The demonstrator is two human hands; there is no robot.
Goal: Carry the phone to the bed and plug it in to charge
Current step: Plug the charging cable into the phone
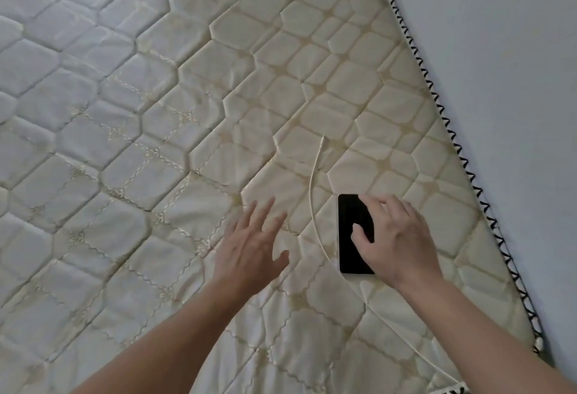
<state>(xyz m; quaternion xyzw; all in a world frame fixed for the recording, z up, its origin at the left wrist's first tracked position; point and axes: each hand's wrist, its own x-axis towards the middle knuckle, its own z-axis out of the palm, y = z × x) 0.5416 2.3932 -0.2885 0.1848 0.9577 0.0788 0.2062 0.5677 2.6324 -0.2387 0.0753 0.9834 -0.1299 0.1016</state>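
A phone with a dark screen lies face up on the quilted cream mattress. My right hand rests on it, fingers over its right edge and thumb on the screen. A white charging cable curves along the phone's left side; its free plug end lies on the mattress beyond the phone, not connected. My left hand hovers left of the cable, fingers spread, holding nothing.
The mattress edge with black zigzag stitching runs diagonally on the right against a pale wall. The cable trails off toward the bottom right corner.
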